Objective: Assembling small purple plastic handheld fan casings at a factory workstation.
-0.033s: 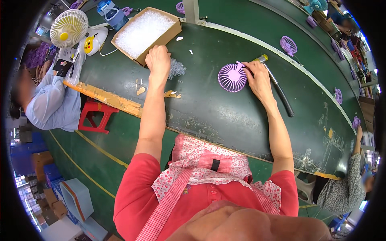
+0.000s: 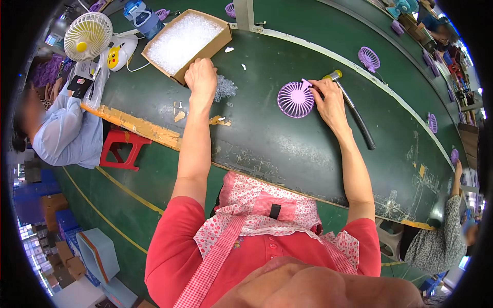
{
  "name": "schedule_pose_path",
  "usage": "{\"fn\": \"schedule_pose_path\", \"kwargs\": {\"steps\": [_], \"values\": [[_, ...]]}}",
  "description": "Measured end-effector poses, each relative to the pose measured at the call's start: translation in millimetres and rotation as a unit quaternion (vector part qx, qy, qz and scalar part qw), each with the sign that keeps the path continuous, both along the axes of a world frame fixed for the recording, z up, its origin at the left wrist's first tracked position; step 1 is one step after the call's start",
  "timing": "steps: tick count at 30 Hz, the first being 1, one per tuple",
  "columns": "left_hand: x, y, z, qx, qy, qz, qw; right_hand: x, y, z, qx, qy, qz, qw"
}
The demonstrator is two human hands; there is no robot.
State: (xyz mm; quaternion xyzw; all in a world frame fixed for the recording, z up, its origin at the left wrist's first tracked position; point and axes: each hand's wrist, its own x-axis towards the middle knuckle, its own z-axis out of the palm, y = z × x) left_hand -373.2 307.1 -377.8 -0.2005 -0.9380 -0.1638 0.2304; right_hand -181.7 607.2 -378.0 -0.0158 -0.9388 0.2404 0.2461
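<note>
My left hand point(image 2: 201, 79) is closed, its fingers curled downward at the near corner of the cardboard box point(image 2: 210, 50). Whatever is in its fingertips is hidden. Right beside it lies a small heap of clear plastic pieces point(image 2: 225, 88) on the dark green bench. White translucent small pieces point(image 2: 187, 41) fill the box. With my right hand point(image 2: 328, 97) I grip a purple fan head point(image 2: 296, 100) by the short stub on its rim; its round slatted grille faces up. Just beyond that hand lies a hammer point(image 2: 359, 115) with a yellow-tipped head and a black handle.
A white-and-yellow desk fan point(image 2: 88, 37) and a blue water jug point(image 2: 145, 20) stand at the back left. Purple fans point(image 2: 368, 58) sit along the line beyond a white strip. Scraps of torn material point(image 2: 218, 121) dot the bench. Co-workers sit at both sides.
</note>
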Motion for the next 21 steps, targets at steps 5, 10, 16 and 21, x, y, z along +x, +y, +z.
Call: {"fn": "schedule_pose_path", "kwargs": {"steps": [5,10,16,21], "values": [[-1.5,0.2,1.9,0.002,-0.019,-0.004,1.0,1.1,-2.4,-6.1,-0.018,0.001,-0.019,1.0],[14.2,30.1,20.0,0.06,0.082,-0.098,0.99,1.1,-6.9,-3.2,-0.179,0.057,0.019,0.982],[66.1,84.4,24.0,0.279,-0.12,-0.252,0.919,6.8,-21.7,3.9,-0.336,0.037,0.017,0.941],[76.0,101.4,8.4,0.53,-0.479,-0.299,0.633,6.4,-34.3,5.7,-0.378,0.087,0.039,0.921]]}}
